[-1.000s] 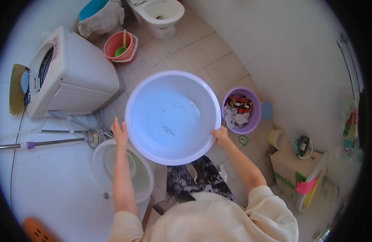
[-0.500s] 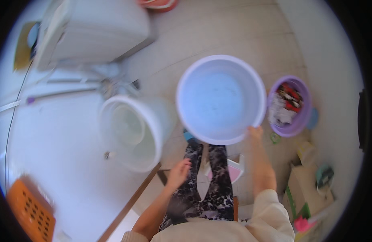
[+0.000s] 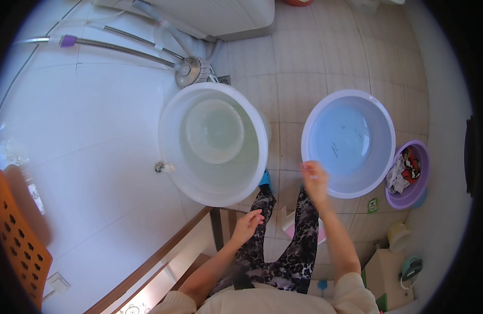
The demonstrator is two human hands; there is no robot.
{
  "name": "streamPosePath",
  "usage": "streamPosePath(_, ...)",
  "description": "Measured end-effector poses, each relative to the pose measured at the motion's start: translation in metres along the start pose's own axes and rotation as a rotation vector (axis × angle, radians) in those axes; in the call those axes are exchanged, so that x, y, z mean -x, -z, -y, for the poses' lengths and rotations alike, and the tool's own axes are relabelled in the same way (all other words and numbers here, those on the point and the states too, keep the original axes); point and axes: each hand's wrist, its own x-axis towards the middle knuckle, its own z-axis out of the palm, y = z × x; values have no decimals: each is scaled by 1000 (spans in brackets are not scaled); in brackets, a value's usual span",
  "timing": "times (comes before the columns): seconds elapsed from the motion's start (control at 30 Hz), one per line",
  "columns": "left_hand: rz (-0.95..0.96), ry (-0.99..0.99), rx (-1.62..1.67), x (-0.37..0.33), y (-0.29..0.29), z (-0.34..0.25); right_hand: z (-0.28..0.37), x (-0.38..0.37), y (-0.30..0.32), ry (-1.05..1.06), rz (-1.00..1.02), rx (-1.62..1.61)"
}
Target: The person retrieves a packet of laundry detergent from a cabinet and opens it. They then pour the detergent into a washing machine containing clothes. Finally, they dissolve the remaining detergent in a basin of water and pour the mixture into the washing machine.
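My left hand [image 3: 248, 226] hangs in front of my left thigh, fingers loosely bent and apart, holding nothing. My right hand [image 3: 316, 183] is over the lower left rim of a large pale-lavender basin [image 3: 308, 128], its fingers loosely curled and slightly apart with nothing seen in them. Whether it touches the rim I cannot tell. The basin stands on the tiled floor; its inside looks light blue. To its left is a tall white tub [image 3: 257, 191] with water in it and a smaller translucent round bowl [image 3: 215, 131] inside.
At the right wall a purple basket [image 3: 422, 183] holds crumpled clothes [image 3: 401, 175]. A metal tap [image 3: 160, 167] is on the left wall beside the tub. Around me are an orange perforated chair back [image 3: 21, 240], a pink-and-white stool [image 3: 288, 225], a small cabinet [image 3: 390, 277] and a white appliance [image 3: 226, 18].
My right hand has moved from the basin's lower right rim to its lower left side, its grip loosened. The view has shifted. My left hand stays near my thigh.
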Motion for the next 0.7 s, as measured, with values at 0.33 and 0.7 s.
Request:
streamPosePath(0.33, -207, -45, 229, 14, 115, 40, 40, -89, -256, -1167, 84, -673)
streamPosePath(0.7, -224, 4, 359, 16, 149, 61, 104, -91, -224, 51, 47, 232)
